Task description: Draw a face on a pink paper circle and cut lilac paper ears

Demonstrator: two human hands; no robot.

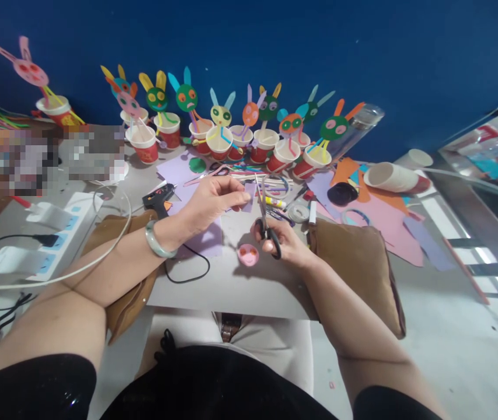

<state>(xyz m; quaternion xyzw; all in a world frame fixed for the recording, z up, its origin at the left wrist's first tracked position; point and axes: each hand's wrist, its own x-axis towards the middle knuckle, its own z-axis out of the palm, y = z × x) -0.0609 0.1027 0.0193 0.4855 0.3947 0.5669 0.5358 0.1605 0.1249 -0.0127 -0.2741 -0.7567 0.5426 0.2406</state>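
Note:
My right hand (290, 242) grips a pair of scissors (269, 229) by the black handles, blades pointing away from me and slightly apart. Thumb and fingers of my left hand (218, 201) pinch a small piece of purple paper (249, 193) just left of the blades. I cannot tell whether the blades touch it. Below the two hands, a pink paper face (248, 255) with orange-red eyes lies on the grey table (231, 291). A purple sheet (209, 239) lies partly hidden under my left wrist.
Paper cups (220, 143) with paper rabbit heads line the back by the blue wall. A black glue gun (158, 198) and power strip (63, 233) sit left. Brown cushions (354, 265) flank my forearms. Coloured paper (389, 224) and stacked cups (395, 177) lie right.

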